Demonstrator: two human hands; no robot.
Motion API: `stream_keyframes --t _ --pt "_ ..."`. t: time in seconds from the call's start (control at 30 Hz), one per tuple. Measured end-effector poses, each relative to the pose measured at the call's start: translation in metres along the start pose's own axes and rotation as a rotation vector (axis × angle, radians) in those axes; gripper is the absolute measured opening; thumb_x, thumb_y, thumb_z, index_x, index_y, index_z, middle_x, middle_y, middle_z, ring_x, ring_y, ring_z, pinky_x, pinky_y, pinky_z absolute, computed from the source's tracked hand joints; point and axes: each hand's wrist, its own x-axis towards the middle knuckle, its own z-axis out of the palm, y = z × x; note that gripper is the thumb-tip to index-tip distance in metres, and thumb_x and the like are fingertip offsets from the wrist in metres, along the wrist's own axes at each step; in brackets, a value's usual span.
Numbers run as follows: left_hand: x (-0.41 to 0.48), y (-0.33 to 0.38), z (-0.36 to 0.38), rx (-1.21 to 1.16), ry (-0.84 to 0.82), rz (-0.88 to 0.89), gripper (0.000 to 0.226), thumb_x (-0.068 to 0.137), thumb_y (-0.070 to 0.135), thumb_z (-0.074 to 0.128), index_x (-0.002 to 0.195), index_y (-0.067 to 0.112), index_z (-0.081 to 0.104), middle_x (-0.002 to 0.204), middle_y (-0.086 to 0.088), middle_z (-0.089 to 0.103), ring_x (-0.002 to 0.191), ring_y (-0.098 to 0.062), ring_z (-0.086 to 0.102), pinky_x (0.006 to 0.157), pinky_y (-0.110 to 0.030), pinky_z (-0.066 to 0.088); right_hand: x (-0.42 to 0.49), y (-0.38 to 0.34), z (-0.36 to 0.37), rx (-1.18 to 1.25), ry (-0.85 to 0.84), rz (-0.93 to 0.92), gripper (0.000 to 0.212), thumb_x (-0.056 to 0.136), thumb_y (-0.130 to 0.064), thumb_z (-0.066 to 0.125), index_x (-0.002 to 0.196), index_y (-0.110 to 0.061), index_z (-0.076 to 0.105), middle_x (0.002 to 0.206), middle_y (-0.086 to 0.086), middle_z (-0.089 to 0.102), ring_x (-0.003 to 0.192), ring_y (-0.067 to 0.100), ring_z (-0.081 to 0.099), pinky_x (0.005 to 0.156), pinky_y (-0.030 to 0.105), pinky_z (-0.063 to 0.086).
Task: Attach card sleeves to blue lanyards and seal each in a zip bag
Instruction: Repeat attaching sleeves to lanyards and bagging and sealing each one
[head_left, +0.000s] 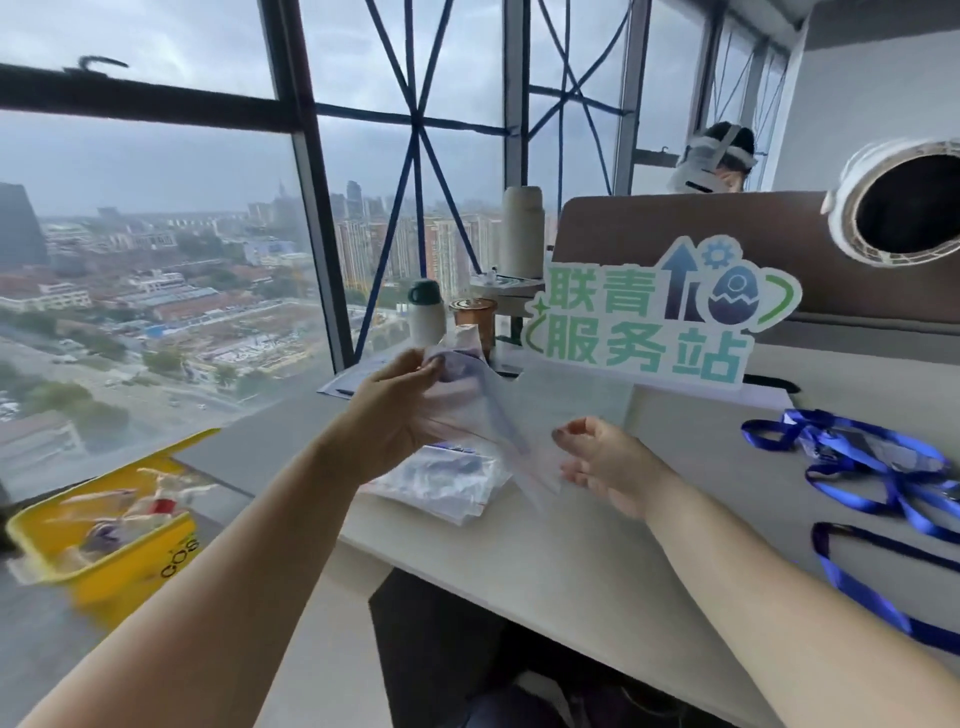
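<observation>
Left fingers (431, 370) are curled round the top of a clear zip bag (483, 410), and the left hand (395, 410) holds it up off the table (571, 545), with the bag slanting down to the right. There's a faint bluish tint near the pinched end. Whether that's a lanyard inside, the blur won't let me say.

Over to the right hand (602, 467): its fingers are loosely spread and relaxed, with nothing in them, hovering just beside the bag's lower corner. Touching or a hair apart? Can't call it.

This looks like the bagging or sealing step. To do it well, I'd say the right hand wants to take that loose corner, pull the bag taut and flat, then pinch along the zip from one end to the other so no gap is left.

Below the raised bag lies a pile of bags (441, 483) flat on the table, and one shows something blue inside. Well to the right, loose blue lanyards (857, 462) sprawl on the table, not yet bagged.

Down at the far left sits a yellow bin (135, 571) off the table's edge. It holds what look like clear packets with a bit of red and something dark, but it's too smeared to name them.
</observation>
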Motion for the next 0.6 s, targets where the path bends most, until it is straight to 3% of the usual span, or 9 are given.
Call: stream_keyframes --t 0.17,0.27,0.33,0.4,0.47,0.5,0.53,0.6 --pt "-0.011 -0.003 -0.038 -0.097 0.008 -0.027 0.038 0.099 0.015 0.043 0.131 -0.004 0.041 0.117 -0.02 0.053 0.096 -0.029 0.061 0.076 -0.043 0.055 0.019 0.002 0.038 0.16 -0.112 0.102 0.011 0.096 -0.021 0.052 0.1 -0.011 0.048 0.07 0.0 0.045 0.045 0.007 0.046 0.053 0.023 0.046" --pt "-0.013 -0.006 -0.047 -0.141 0.027 -0.015 0.028 0.097 0.013 0.043 0.121 -0.001 0.051 0.105 -0.015 0.061 0.087 -0.025 0.064 0.072 -0.039 0.056 0.027 0.003 0.051 0.162 -0.154 0.118 0.009 0.096 -0.02 0.052 0.095 -0.011 0.049 0.063 0.0 0.042 0.045 0.009 0.043 0.048 0.021 0.043" --pt "-0.013 -0.007 -0.049 -0.17 0.035 0.004 0.028 0.096 0.013 0.043 0.12 0.002 0.054 0.103 -0.013 0.062 0.087 -0.024 0.064 0.07 -0.037 0.056 0.031 0.003 0.057 0.164 -0.172 0.123 0.01 0.096 -0.021 0.052 0.094 -0.011 0.049 0.062 0.0 0.042 0.047 0.01 0.042 0.047 0.022 0.043" --pt "-0.01 -0.009 -0.051 -0.183 0.034 0.012 0.043 0.095 0.014 0.047 0.134 -0.003 0.043 0.119 -0.019 0.053 0.101 -0.029 0.056 0.076 -0.039 0.053 0.035 0.002 0.06 0.153 -0.178 0.136 0.012 0.096 -0.022 0.051 0.097 -0.01 0.049 0.061 0.002 0.042 0.044 0.01 0.041 0.049 0.023 0.042" --pt "-0.008 -0.011 -0.054 -0.192 0.052 0.007 0.055 0.093 0.016 0.051 0.14 -0.003 0.031 0.127 -0.022 0.043 0.113 -0.035 0.046 0.082 -0.042 0.05 0.038 0.001 0.062 0.155 -0.188 0.139 0.019 0.095 -0.022 0.052 0.106 -0.007 0.051 0.073 0.023 0.054 0.056 0.019 0.048 0.062 0.03 0.045" --pt "-0.007 -0.013 -0.054 -0.201 0.059 0.002 0.058 0.092 0.017 0.052 0.14 -0.004 0.028 0.128 -0.022 0.04 0.116 -0.036 0.043 0.085 -0.044 0.048 0.04 0.002 0.062 0.159 -0.185 0.137 0.022 0.094 -0.021 0.053 0.11 -0.005 0.051 0.088 0.032 0.058 0.07 0.025 0.051 0.071 0.036 0.044" --pt "-0.006 -0.014 -0.055 -0.212 0.062 0.0 0.058 0.092 0.017 0.054 0.139 -0.006 0.028 0.126 -0.022 0.041 0.115 -0.036 0.044 0.085 -0.044 0.049 0.041 0.002 0.061 0.145 -0.172 0.121 0.024 0.093 -0.02 0.055 0.112 -0.004 0.052 0.099 0.029 0.06 0.081 0.028 0.052 0.076 0.038 0.043" --pt "-0.004 -0.015 -0.058 -0.205 0.096 0.017 0.048 0.092 0.015 0.053 0.133 -0.004 0.037 0.115 -0.021 0.05 0.099 -0.029 0.057 0.076 -0.04 0.054 0.041 0.0 0.059 0.07 -0.121 0.071 0.027 0.091 -0.019 0.059 0.112 -0.004 0.053 0.097 0.013 0.06 0.085 0.024 0.054 0.072 0.031 0.043"
